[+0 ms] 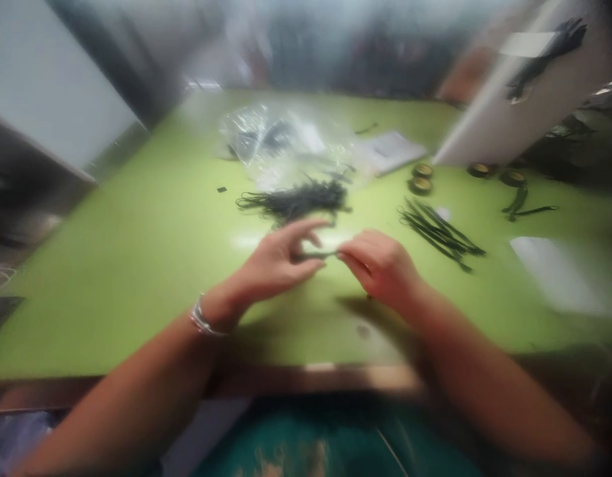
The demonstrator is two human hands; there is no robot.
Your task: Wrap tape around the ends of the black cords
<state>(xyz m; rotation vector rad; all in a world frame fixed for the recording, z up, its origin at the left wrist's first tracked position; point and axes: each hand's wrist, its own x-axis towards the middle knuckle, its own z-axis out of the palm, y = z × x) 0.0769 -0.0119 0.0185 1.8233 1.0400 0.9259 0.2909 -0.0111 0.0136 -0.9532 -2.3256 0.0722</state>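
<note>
Above the green table (152,265), near its front edge, my two hands are close together. A thin dark cord (316,255) stretches between them. My right hand (380,265) pinches one end of it with closed fingers. My left hand (286,258) has its thumb and index finger apart, and the cord passes between them towards the palm; its other fingers are partly hidden. Just beyond my hands lies a tangled pile of black looped cords (306,199). To the right, several black cords (438,232) lie side by side.
Clear plastic bags (276,139) and a white paper pad (390,151) lie at the back. Rolls of black tape (422,179) stand right of centre, near a white upright panel (509,86). A white sheet (559,275) is at the right.
</note>
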